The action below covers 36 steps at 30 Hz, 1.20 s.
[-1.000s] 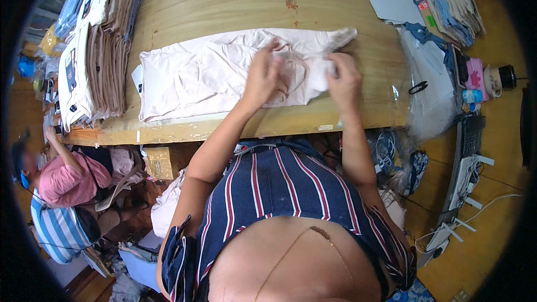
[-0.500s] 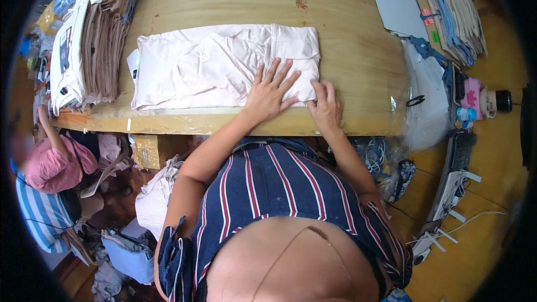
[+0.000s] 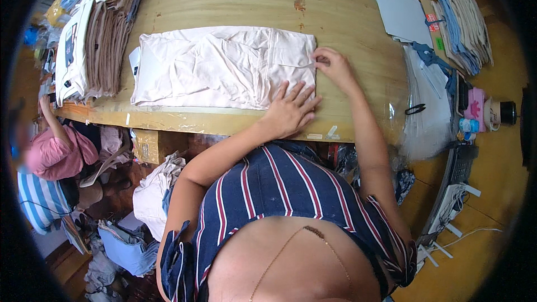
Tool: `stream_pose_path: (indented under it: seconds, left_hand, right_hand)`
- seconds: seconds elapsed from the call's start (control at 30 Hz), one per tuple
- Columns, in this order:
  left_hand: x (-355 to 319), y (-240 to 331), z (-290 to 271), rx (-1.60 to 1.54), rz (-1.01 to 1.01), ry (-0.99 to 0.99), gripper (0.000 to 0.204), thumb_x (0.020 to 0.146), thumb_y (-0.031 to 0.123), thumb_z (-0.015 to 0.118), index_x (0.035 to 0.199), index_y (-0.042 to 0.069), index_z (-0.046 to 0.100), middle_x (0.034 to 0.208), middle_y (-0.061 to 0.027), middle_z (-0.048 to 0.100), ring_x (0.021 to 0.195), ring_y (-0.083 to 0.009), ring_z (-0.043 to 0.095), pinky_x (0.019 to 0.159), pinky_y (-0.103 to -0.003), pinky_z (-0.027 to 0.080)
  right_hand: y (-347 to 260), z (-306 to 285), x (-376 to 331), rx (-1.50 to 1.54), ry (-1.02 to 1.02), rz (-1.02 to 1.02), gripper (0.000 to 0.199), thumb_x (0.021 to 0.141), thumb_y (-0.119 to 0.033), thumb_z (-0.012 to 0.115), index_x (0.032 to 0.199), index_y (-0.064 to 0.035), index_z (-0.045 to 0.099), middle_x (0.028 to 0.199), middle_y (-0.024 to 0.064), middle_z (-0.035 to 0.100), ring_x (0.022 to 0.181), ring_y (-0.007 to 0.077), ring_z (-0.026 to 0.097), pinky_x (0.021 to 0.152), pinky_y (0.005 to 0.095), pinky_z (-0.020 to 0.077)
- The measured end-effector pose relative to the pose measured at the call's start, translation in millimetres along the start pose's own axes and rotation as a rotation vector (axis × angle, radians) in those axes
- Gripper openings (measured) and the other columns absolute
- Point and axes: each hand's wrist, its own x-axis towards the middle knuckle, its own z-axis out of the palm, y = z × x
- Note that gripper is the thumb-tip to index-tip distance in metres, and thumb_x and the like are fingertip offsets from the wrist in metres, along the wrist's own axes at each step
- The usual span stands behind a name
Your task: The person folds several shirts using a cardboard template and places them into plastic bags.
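A pale pinkish-white folded garment (image 3: pixel 201 70), possibly trousers, lies lengthwise on the wooden table, its surface wrinkled. My left hand (image 3: pixel 286 112) rests with spread fingers on its near right corner, the palm side down. At the right end of the cloth, my right hand (image 3: pixel 334 68) has thumb and fingers pinched at the edge. A white card (image 3: pixel 135 59) sticks out from under the garment's left end.
Tall stacks of folded trousers (image 3: pixel 100 50) stand at the table's left. White sheets (image 3: pixel 400 14), another folded pile (image 3: pixel 464 28), plastic bags (image 3: pixel 428 106) and small black snips (image 3: pixel 415 109) are at the right. A person in pink (image 3: pixel 61 154) sits at the far left.
My right hand has moved away from me, from the near right corner up along the garment's right edge. My left hand has slid right and nearer to me.
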Motion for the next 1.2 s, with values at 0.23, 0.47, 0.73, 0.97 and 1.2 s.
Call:
stream_pose_path:
  seconds: [0.23, 0.47, 0.73, 0.97, 1.2]
  left_hand:
    - [101, -96, -8, 0.074, -0.244, 0.279, 0.039, 0.071, 0.024, 0.058, 0.106, 0.008, 0.051, 0.102, -0.011, 0.051, 0.103, -0.027, 0.045, 0.079, -0.041, 0.041]
    - [146, -115, -2, 0.188, -0.193, -0.365, 0.04, 0.068, 0.033, 0.063, 0.099, 0.01, 0.057, 0.102, -0.0123, 0.052, 0.102, -0.0271, 0.046, 0.079, -0.042, 0.041]
    - [141, -128, -44, -0.547, 0.149, -0.187, 0.023, 0.072, 0.019, 0.063, 0.086, 0.004, 0.052, 0.075, -0.0169, 0.057, 0.071, -0.0277, 0.054, 0.065, -0.037, 0.041]
    - [127, -108, -34, -0.543, 0.166, 0.168, 0.027, 0.065, 0.013, 0.065, 0.085, 0.001, 0.051, 0.077, -0.0209, 0.056, 0.078, -0.036, 0.054, 0.067, -0.04, 0.042]
    - [51, -31, -20, 0.173, -0.221, 0.316, 0.059, 0.071, 0.051, 0.051, 0.114, 0.01, 0.046, 0.116, -0.0095, 0.046, 0.114, -0.0251, 0.036, 0.094, -0.047, 0.024]
  right_hand:
    - [6, 17, -20, -0.071, 0.16, 0.12, 0.018, 0.067, 0.005, 0.058, 0.084, -0.0014, 0.058, 0.085, 0.0101, 0.056, 0.076, 0.0204, 0.058, 0.065, 0.0287, 0.0469]
    - [-7, 21, -15, -0.207, 0.167, 0.129, 0.015, 0.066, -0.003, 0.061, 0.081, -0.003, 0.057, 0.087, 0.0109, 0.056, 0.08, 0.0258, 0.056, 0.069, 0.032, 0.0445]
    - [-26, 35, -22, -0.01, 0.507, -0.143, 0.017, 0.061, 0.001, 0.064, 0.073, -0.003, 0.053, 0.083, 0.0081, 0.059, 0.076, 0.0207, 0.059, 0.068, 0.0277, 0.0462]
    - [-36, 52, -42, -0.087, 0.591, 0.045, 0.014, 0.069, 0.0, 0.063, 0.076, -0.0043, 0.051, 0.062, 0.0073, 0.053, 0.052, 0.0149, 0.051, 0.053, 0.0258, 0.0441]
    - [-17, -7, -71, -0.159, 0.318, 0.313, 0.023, 0.082, -0.014, 0.052, 0.104, -0.0042, 0.052, 0.08, 0.0093, 0.06, 0.07, 0.0195, 0.058, 0.066, 0.0269, 0.045]
